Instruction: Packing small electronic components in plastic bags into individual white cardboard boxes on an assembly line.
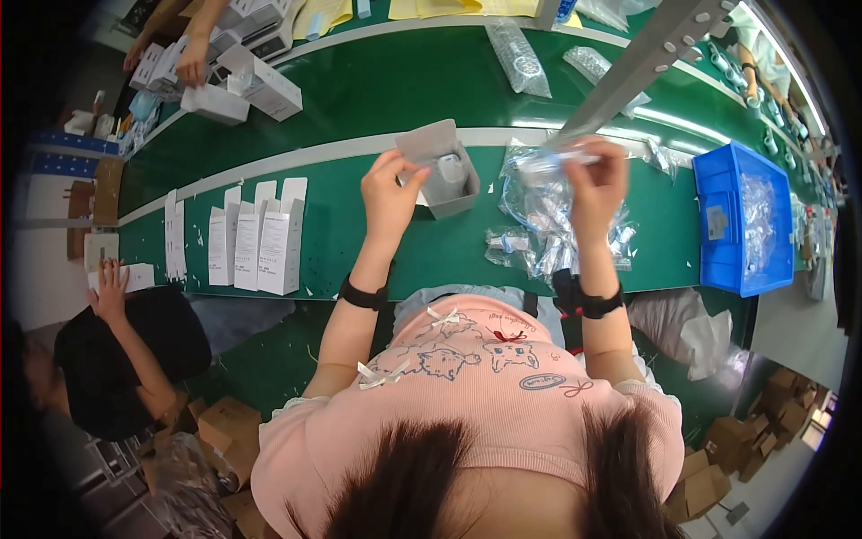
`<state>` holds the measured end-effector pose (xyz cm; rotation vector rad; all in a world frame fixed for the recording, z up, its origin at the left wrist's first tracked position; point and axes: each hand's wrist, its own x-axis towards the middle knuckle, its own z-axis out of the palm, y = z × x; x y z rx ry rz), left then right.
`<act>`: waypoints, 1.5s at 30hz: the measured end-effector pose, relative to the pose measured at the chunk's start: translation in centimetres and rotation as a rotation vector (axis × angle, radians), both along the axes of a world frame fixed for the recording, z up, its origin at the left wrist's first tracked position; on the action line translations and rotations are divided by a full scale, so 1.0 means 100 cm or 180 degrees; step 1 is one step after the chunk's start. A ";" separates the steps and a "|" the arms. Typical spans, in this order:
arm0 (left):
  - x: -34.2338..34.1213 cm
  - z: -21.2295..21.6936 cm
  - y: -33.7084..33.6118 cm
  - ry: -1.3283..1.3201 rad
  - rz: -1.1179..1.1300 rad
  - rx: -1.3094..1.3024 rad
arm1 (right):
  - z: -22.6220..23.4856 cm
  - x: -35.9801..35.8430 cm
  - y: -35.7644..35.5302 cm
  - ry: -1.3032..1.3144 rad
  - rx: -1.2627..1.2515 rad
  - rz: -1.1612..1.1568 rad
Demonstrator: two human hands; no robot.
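The left hand point(388, 193) pinches the flap of an open grey carton point(442, 168) at twelve o'clock on the green table point(359, 90) — the right hand point(597, 184), fingers closed, lifts a clear plastic packet point(557, 162) above a heap of packets point(552, 234).

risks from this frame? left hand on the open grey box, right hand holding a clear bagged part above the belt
1. The grey box is open and tilted, steadied only by the left hand; the white piece inside could slip out.
2. The right hand pinches the clear bag by the fingertips, so it may drop into the pile of similar bags and get mixed up.
3. The row of upright white cartons stands near the belt edge and could be knocked off.
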<state>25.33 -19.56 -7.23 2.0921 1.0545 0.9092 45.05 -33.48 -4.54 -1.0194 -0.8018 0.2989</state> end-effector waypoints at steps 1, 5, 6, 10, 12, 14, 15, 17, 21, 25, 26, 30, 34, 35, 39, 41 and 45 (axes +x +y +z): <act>0.002 0.003 0.001 0.0018 0.0147 -0.0301 | 0.002 -0.017 0.009 -0.0248 -0.0131 0.0268; -0.002 -0.008 0.012 -0.0201 0.0194 -0.0467 | -0.011 -0.056 0.044 -0.1216 -0.0396 0.0589; -0.004 -0.010 0.014 -0.0201 0.0216 -0.0452 | -0.012 -0.062 0.050 -0.2010 -0.0590 0.0527; -0.004 -0.013 0.010 -0.0343 0.0224 -0.0526 | -0.022 -0.077 0.056 -0.3844 -0.1219 0.0532; -0.004 -0.015 0.005 -0.0454 0.0208 -0.0498 | -0.027 -0.081 0.052 -0.4285 -0.1750 0.0833; -0.004 -0.016 0.007 -0.0535 0.0194 -0.0471 | -0.025 -0.079 0.057 -0.4322 -0.2192 0.1251; -0.006 -0.022 0.008 -0.0611 0.0106 -0.0554 | -0.024 -0.078 0.060 -0.4316 -0.2634 0.1678; -0.012 -0.031 0.010 -0.0758 -0.0055 -0.0725 | -0.023 -0.078 0.059 -0.4300 -0.3079 0.2131; -0.031 -0.015 0.019 -0.2019 -0.0315 -0.1851 | -0.016 -0.065 0.054 -0.3550 -0.1313 0.1336; -0.124 -0.036 0.061 0.0402 0.0739 0.0775 | -0.040 -0.039 0.055 -0.3371 -0.0980 0.0474; -0.143 -0.037 0.065 0.1178 0.1012 0.0832 | -0.054 -0.038 0.056 -0.3057 -0.1283 0.0638; -0.193 -0.050 0.061 0.2866 0.1480 0.0119 | -0.069 -0.041 0.081 -0.2234 -0.1818 0.1576; -0.215 -0.079 0.055 0.3284 0.1429 0.0117 | -0.068 -0.037 0.158 -0.1038 -0.1517 0.2131; -0.200 -0.077 0.049 0.3162 0.1393 0.0072 | -0.068 -0.028 0.183 -0.0592 -0.1341 0.2197; -0.133 -0.053 0.016 0.2925 0.0641 -0.0246 | -0.069 -0.004 0.293 -0.1191 -0.1202 0.1340; -0.120 -0.038 0.026 0.2805 0.0458 -0.0576 | -0.073 0.008 0.332 -0.1253 -0.1205 0.1192; -0.121 -0.041 0.051 0.2406 0.0161 -0.1461 | -0.088 0.014 0.350 -0.2142 -0.1799 0.0795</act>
